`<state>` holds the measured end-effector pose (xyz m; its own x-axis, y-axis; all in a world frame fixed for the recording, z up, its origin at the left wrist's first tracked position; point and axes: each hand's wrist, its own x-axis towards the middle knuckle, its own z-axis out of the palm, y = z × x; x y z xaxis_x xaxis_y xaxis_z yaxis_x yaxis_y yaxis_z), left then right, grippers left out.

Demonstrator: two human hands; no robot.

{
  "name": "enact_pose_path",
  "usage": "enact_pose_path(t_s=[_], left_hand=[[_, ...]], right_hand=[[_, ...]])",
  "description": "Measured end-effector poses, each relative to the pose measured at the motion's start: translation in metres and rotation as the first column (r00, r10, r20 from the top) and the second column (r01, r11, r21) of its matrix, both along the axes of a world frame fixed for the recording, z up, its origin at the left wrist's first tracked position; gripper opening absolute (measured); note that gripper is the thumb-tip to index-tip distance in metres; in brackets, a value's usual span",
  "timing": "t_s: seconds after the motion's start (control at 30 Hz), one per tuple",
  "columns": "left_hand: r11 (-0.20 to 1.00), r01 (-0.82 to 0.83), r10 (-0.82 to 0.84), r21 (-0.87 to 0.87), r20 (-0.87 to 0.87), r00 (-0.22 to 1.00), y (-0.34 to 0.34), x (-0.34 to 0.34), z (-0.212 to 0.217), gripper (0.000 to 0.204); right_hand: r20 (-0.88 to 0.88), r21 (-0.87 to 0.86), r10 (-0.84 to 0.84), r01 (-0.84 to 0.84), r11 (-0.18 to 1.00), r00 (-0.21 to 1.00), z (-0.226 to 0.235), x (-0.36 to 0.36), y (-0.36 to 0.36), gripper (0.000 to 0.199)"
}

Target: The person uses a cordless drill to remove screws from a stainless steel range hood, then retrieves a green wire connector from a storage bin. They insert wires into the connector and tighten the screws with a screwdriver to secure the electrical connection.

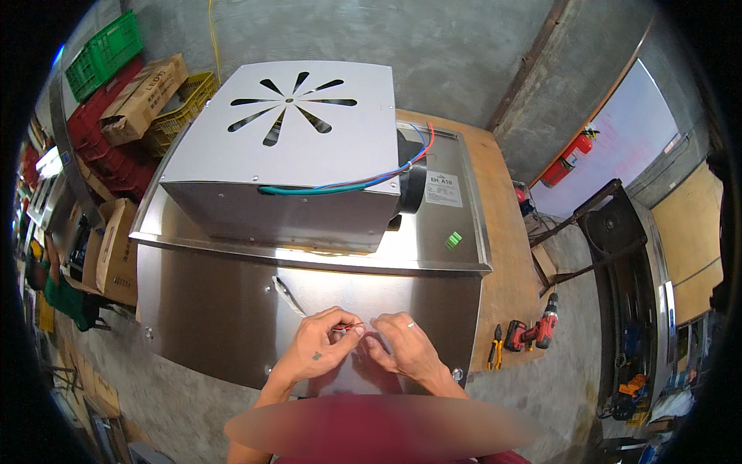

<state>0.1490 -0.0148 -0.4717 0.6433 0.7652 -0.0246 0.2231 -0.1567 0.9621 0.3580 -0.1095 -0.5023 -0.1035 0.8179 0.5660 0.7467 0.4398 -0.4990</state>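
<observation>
My left hand (pixel 328 340) pinches thin red and dark wires (pixel 342 327) between thumb and fingertips. Right beside it is my right hand (pixel 408 346), its fingers bent and its thumb apart from the index finger; nothing shows between them. Both hands are over the front panel (pixel 209 301) of a stainless-steel hood. A pale cable or sleeve (pixel 289 298) comes out of a slot in that panel and leads toward my left hand. Behind stands a grey metal box (pixel 290 224) with petal-shaped slots on top. A bundle of green, blue and red wires (pixel 332 188) lies along its edge.
A red cordless drill (pixel 547 321) and yellow-black pliers (pixel 495 348) lie at the wooden table's (pixel 502 232) right edge. Crates (pixel 104 58) and cardboard boxes (pixel 116 255) stand left. At far left is another person's green sleeve (pixel 66 298). A fire extinguisher (pixel 568 158) hangs at back right.
</observation>
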Motion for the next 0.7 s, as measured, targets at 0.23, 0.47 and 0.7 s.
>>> enact_pose_path(t_s=[0.23,0.47,0.7], left_hand=[[0.951,0.117,-0.135,0.287,0.046,0.990,0.008,-0.003,-0.009,0.014],[0.987,-0.136,0.130,0.082,0.065,0.989,0.002,0.000,-0.007,0.011],[0.968,-0.243,0.246,-0.055,0.039,0.969,0.002,0.015,0.003,0.016]], right_hand=[[-0.799,-0.577,-0.308,-0.518,0.631,0.516,0.001,0.002,-0.011,0.037],[-0.130,-0.285,-0.465,0.416,0.864,0.876,-0.023,0.099,0.050,0.027],[0.293,-0.233,-0.471,0.540,0.809,0.832,-0.046,0.207,0.085,0.040]])
